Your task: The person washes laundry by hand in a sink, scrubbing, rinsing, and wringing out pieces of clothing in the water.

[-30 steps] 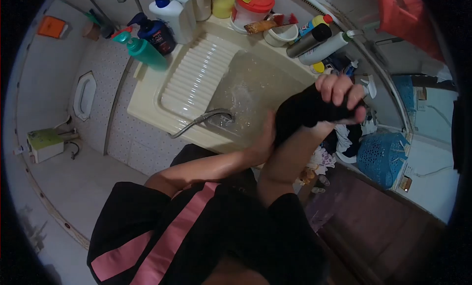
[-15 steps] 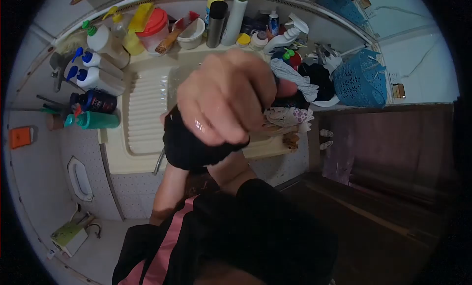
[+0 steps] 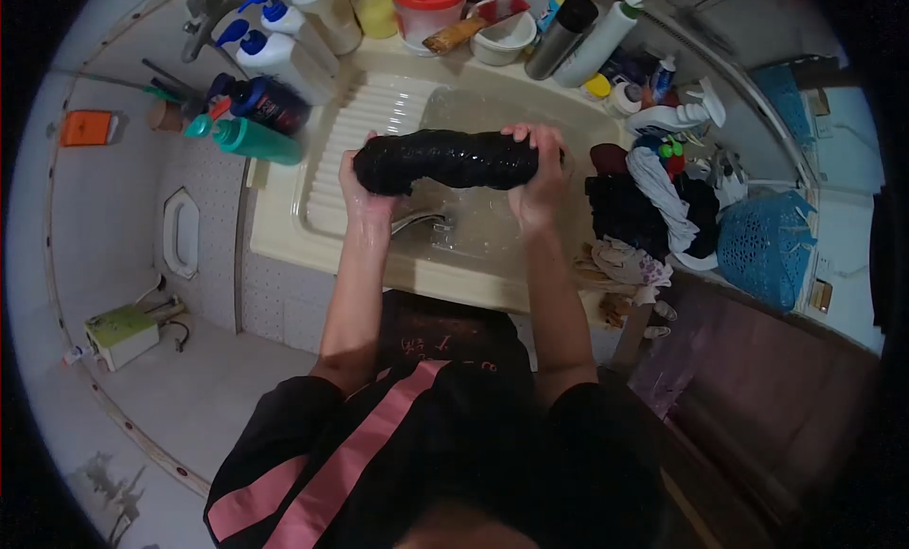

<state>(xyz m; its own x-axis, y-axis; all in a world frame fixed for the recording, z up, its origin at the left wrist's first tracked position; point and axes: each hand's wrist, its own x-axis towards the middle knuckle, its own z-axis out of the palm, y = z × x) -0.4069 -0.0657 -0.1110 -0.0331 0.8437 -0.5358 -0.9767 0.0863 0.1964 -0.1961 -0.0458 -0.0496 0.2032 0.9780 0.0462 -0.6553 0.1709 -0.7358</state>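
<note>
A wet, shiny black cloth (image 3: 454,159), bunched into a thick roll, is stretched level above the sink. My left hand (image 3: 367,187) is wrapped round its left end, over the edge of the ribbed washboard (image 3: 343,137). Its right end is gripped by my right hand (image 3: 538,175), with the fingers over the top. Beneath the roll, the sink basin (image 3: 568,123) holds cloudy water. A shower hose (image 3: 417,222) lies over the front rim, its head partly hidden below the cloth.
Pump bottles (image 3: 251,140) stand left of the washboard. A red-lidded tub (image 3: 428,18), a white bowl (image 3: 503,39) and spray cans line the back ledge. Right of the basin lie a heap of clothes (image 3: 625,213) and a blue basket (image 3: 765,246).
The black cloth has gone from a bunch close to my body to a level roll over the sink. My hands have moved apart to its two ends. The view has shifted.
</note>
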